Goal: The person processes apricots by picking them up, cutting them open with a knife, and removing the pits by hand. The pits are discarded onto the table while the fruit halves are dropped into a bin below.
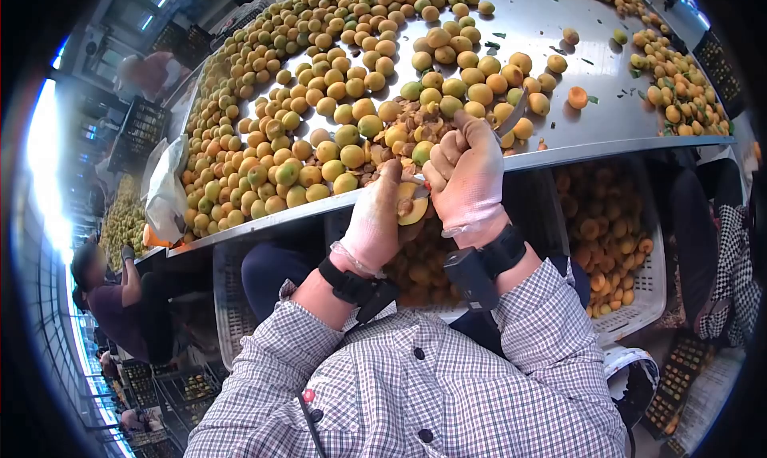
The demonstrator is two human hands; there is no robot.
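Note:
My left hand (pixel 374 222), in a thin light glove, is closed around a cut apricot (pixel 412 210) with its pale yellow flesh facing up. Close beside it, my right hand (pixel 471 178) is wrapped around a knife (pixel 513 116), whose curved blade sticks out to the upper right, away from the fruit. Most of the knife's handle is hidden in the fist. Just beyond both hands, a heap of brown pits and scraps (pixel 415 126) lies among whole apricots (pixel 319 150) on the metal table (pixel 575 126).
Below the table edge, a white crate (pixel 631 322) holds apricot halves, and more fruit lies in a crate under my hands. A white bucket (pixel 635 362) stands at lower right. At left sits another person (pixel 120 302); a white plastic bag (pixel 166 186) hangs at the table's corner.

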